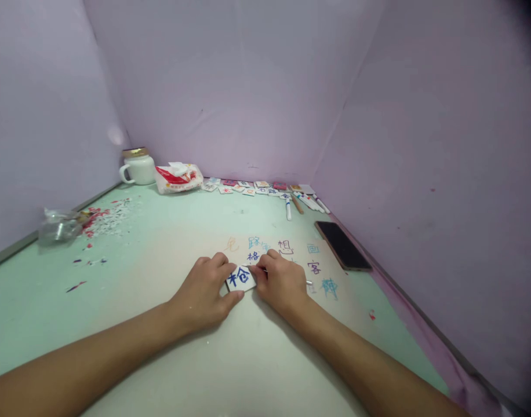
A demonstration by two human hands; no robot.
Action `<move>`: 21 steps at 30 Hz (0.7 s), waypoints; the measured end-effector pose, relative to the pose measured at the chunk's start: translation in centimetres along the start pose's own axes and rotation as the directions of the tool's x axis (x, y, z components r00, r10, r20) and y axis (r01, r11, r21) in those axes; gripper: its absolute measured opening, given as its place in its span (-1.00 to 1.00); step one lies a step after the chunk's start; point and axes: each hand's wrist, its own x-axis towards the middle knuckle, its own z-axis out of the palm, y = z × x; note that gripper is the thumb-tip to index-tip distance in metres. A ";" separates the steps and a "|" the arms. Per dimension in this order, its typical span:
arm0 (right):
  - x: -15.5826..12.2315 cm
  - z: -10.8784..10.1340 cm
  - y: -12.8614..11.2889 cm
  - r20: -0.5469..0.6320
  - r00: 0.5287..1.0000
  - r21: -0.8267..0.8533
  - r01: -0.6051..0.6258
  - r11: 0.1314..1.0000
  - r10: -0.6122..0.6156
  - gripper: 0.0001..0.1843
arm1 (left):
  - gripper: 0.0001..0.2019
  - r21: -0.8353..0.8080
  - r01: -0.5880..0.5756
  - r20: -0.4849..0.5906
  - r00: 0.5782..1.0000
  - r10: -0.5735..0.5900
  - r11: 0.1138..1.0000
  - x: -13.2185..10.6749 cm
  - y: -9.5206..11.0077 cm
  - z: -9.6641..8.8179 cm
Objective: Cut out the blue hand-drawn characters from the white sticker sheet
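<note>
A small white square block (pixel 247 282) with a blue handwritten character lies on the table top in front of me. My left hand (pixel 208 289) grips its left side between fingers and thumb. On the right, my right hand (pixel 280 281) is closed in a pinch around a slim tool (pixel 309 282). Only the tool's silvery rear end sticks out behind the hand, so its kind is hidden. Its tip seems to be at the block's upper right edge, mostly covered by my fingers. Coloured handwritten characters (pixel 285 247) mark the table around and beyond my hands.
Several lettered square blocks (pixel 261 190) line the back edge, near marker pens (pixel 309 201) and a brown stick (pixel 297 204). A phone (pixel 344 246) lies right. A tissue pack (pixel 178 178), lidded white mug (pixel 139 168), clear plastic bag (pixel 61 226) and red-white shavings (pixel 104 217) are left.
</note>
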 end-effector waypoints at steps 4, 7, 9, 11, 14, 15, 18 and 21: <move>0.0 0.1 0.0 0.003 1.000 -0.008 0.001 1.000 -0.001 -0.72 | -0.64 0.002 0.010 0.000 1.000 -0.010 1.000 0.1 0.0 0.1; 0.2 0.1 -0.2 0.006 1.000 -0.030 -0.009 1.000 0.010 -0.70 | -0.65 0.005 0.016 0.005 1.000 -0.016 1.000 0.0 0.0 0.1; 0.4 0.1 -0.2 0.006 1.000 -0.041 -0.022 0.999 0.022 -0.70 | -0.64 0.005 0.014 0.010 1.000 -0.014 1.000 -0.1 0.0 0.0; 0.5 0.1 0.0 -0.007 1.000 -0.019 -0.021 1.000 0.021 -0.71 | -0.63 0.006 0.015 0.011 1.000 -0.016 1.000 -0.2 0.0 0.0; 0.3 0.1 0.4 -0.033 0.999 0.059 -0.010 0.998 0.012 -0.73 | -0.63 0.010 0.013 0.010 1.000 -0.013 1.000 -0.1 0.1 0.0; 0.3 0.1 0.5 -0.031 1.000 0.078 -0.002 0.997 0.004 -0.74 | -0.63 0.010 0.010 0.008 1.000 -0.010 1.000 0.0 0.1 0.0; 0.1 0.0 0.7 -0.041 0.999 0.097 0.000 0.995 0.004 -0.75 | -0.65 0.011 0.005 0.004 1.000 -0.006 1.000 0.1 0.1 -0.1; 0.0 -0.2 0.8 -0.038 0.999 0.104 0.002 0.995 0.002 -0.76 | -0.66 0.014 -0.008 0.006 1.000 0.008 1.000 0.0 0.2 -0.1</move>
